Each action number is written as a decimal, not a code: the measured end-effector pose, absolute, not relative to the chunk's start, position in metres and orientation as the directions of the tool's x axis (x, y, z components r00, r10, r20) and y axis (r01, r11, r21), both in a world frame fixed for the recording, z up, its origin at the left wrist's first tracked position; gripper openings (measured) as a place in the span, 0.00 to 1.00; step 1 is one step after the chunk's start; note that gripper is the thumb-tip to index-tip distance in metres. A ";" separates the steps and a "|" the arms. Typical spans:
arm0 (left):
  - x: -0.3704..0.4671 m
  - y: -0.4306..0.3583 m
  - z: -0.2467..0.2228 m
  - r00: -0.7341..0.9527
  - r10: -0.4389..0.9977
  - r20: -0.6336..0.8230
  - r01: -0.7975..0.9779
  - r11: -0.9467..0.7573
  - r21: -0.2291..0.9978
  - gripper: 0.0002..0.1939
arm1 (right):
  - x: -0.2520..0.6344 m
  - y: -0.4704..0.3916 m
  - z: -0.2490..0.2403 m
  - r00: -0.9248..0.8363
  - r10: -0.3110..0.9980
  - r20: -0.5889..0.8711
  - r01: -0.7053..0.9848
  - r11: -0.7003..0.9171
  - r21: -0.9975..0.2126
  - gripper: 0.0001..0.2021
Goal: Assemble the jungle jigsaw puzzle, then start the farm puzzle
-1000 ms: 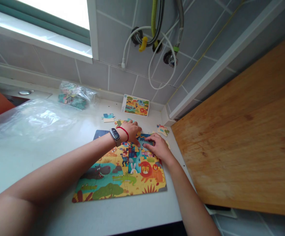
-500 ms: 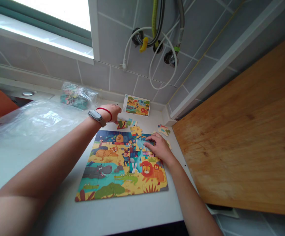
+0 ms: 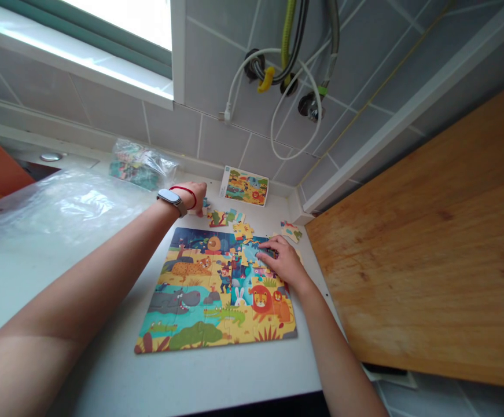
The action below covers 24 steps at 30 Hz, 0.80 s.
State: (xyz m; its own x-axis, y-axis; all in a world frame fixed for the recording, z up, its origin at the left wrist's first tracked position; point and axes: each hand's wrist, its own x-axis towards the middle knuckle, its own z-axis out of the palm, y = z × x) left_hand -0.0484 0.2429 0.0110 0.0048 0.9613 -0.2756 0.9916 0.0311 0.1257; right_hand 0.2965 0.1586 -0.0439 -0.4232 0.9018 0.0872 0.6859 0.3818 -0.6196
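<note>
A jigsaw puzzle point(image 3: 191, 301) with jungle animals lies on the white counter, many of its pieces joined. My right hand point(image 3: 284, 260) rests at its upper right, thumb and forefinger gripping a light blue puzzle piece point(image 3: 250, 253) over the dark blue part. Beyond the puzzle's top edge, my left hand point(image 3: 197, 197), with a watch and red cord at the wrist, is closed on another puzzle piece point(image 3: 206, 203); a bluish edge shows past the fingers, the rest is hidden. Loose pieces lie between the hands: a green and yellow one point(image 3: 217, 218) and a yellow one point(image 3: 243, 230).
A picture card point(image 3: 246, 186) of the animals lies near the wall. Another loose piece point(image 3: 291, 231) is at the right. Plastic bags point(image 3: 69, 202) and a bag of pieces point(image 3: 136, 165) lie left. A wooden panel point(image 3: 429, 243) borders the counter's right side; hoses hang above.
My left hand has shifted slightly left, and a puzzle piece now shows at its fingers. My right hand stays on the light blue piece. The view has tilted a little.
</note>
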 end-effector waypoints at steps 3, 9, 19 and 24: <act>-0.047 0.243 0.015 0.024 0.978 -0.206 0.987 0.010 0.163 0.31 | 0.296 0.158 -0.044 -0.443 0.890 0.104 0.693 0.414 -0.591 0.11; -0.030 0.244 0.028 0.150 0.989 0.006 0.927 -0.142 0.346 0.24 | 0.298 0.157 -0.038 -0.469 0.878 0.098 0.673 0.427 -0.604 0.16; 0.024 0.223 0.029 0.563 0.817 0.123 0.636 -0.524 0.567 0.09 | 0.297 0.155 -0.036 -0.545 0.837 0.043 0.663 0.462 -0.590 0.26; 0.040 0.215 0.011 0.609 0.793 0.003 0.595 -0.460 0.659 0.19 | 0.296 0.153 -0.036 -0.543 0.839 0.027 0.685 0.461 -0.565 0.32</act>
